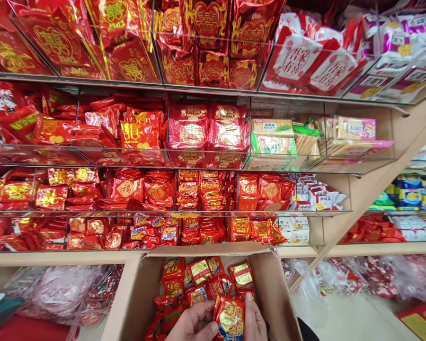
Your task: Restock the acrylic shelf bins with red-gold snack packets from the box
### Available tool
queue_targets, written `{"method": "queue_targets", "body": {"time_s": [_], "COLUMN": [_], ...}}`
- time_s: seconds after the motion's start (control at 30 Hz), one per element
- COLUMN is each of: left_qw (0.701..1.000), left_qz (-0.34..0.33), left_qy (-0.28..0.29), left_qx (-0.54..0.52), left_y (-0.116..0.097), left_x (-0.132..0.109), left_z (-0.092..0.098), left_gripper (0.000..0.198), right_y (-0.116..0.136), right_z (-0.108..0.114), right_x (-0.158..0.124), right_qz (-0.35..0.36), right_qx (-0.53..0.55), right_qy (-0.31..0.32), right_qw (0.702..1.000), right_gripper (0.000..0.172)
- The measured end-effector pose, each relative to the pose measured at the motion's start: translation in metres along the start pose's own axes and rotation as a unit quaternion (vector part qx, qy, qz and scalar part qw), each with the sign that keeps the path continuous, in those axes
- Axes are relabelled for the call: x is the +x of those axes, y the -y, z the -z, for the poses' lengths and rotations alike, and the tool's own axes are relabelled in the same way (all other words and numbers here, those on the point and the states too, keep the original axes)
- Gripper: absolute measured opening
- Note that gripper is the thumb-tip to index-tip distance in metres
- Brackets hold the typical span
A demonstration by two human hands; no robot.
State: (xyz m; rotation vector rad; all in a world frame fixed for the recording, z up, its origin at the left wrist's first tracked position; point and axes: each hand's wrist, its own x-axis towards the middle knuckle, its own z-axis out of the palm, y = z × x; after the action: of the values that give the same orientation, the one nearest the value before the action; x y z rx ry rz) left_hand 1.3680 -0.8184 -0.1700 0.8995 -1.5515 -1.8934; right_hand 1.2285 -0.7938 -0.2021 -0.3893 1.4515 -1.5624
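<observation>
Between my two hands is a small red and gold snack packet (230,316) with a blue lower edge, held over an open cardboard box (282,293). My left hand (193,323) grips its left side with thumb and fingers. On the right side my right hand (254,319) closes against the packet's edge. More red snack packets (199,272) of a like kind lie loose in the box beneath, some turned to show a gold back. My hands hide part of the box's contents, and its near side is out of the picture.
Shelves (213,90) with clear dividers rise behind the box, filled with red wrapped snacks, white packets (294,54) and crackers (273,128). A slanting wooden panel (386,189) stands at right. Plastic-wrapped goods (62,291) sit under the shelves. Red boxes (424,317) lie on the floor.
</observation>
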Motion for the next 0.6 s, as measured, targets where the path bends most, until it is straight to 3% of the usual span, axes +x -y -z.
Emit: {"method": "queue_targets", "body": {"time_s": [0.17,0.23,0.33,0.43,0.5,0.6], "left_qw": [0.997,0.997,0.995,0.992,0.991,0.988], "left_qz": [-0.055,-0.049,-0.043,-0.060,-0.065,-0.047], "left_qy": [0.046,0.039,0.019,0.018,-0.018,-0.130], "left_qx": [-0.005,-0.040,-0.089,-0.106,-0.112,-0.063], "left_y": [-0.014,-0.016,-0.013,-0.013,-0.014,-0.012], "left_x": [0.000,0.002,0.005,0.009,0.009,0.008], "left_z": [-0.003,-0.003,-0.002,-0.003,-0.005,-0.008], "left_gripper": [0.033,0.038,0.064,0.065,0.058,0.043], "right_y": [0.002,0.002,0.008,0.019,0.026,0.030], "right_z": [-0.005,-0.008,-0.009,-0.006,-0.004,-0.006], "right_x": [-0.003,-0.004,-0.005,-0.004,-0.003,-0.003], "right_qz": [0.012,0.034,0.100,0.174,0.188,0.163], "right_qx": [0.019,0.025,-0.009,-0.104,-0.138,-0.151], "right_qy": [-0.054,-0.035,0.021,0.027,0.026,0.034], "right_qw": [0.998,0.998,0.995,0.979,0.972,0.974], "right_gripper": [0.036,0.036,0.037,0.037,0.036,0.037]}}
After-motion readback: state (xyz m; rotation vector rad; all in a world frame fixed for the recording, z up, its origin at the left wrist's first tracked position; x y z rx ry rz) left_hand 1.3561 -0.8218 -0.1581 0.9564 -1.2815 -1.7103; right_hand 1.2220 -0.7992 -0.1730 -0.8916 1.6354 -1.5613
